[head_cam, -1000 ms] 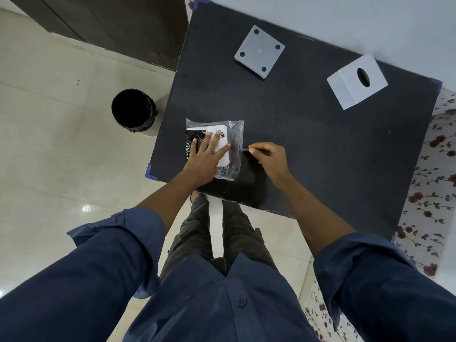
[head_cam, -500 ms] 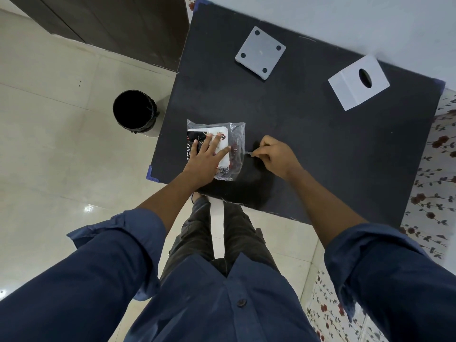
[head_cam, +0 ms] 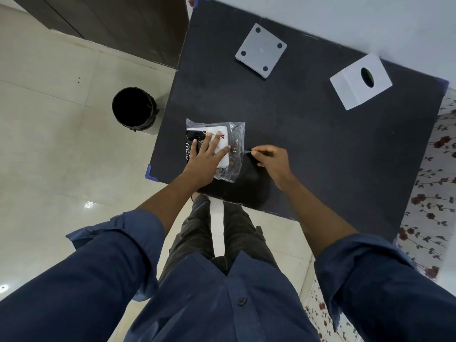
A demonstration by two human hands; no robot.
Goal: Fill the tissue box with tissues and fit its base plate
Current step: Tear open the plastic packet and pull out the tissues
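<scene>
Clear plastic wrapping on a tissue packet (head_cam: pixel 223 141) is pinned flat to a black table (head_cam: pixel 320 149) by the left hand (head_cam: pixel 206 160), fingers spread across its label. Just beside that hold, a thin strip (head_cam: pixel 247 151) at the packet's edge is pinched between thumb and fingertips of the right hand (head_cam: pixel 272 160). Well beyond both hands, the white tissue box (head_cam: pixel 360 81) and base plate (head_cam: pixel 261 50) are seen apart near the table's far edge.

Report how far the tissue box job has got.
Nothing finished yet. In hand: the left hand pins the tissue packet flat while the right hand pinches a thin strip at its edge. Left: loading the empty tissue box and fitting the base plate.
</scene>
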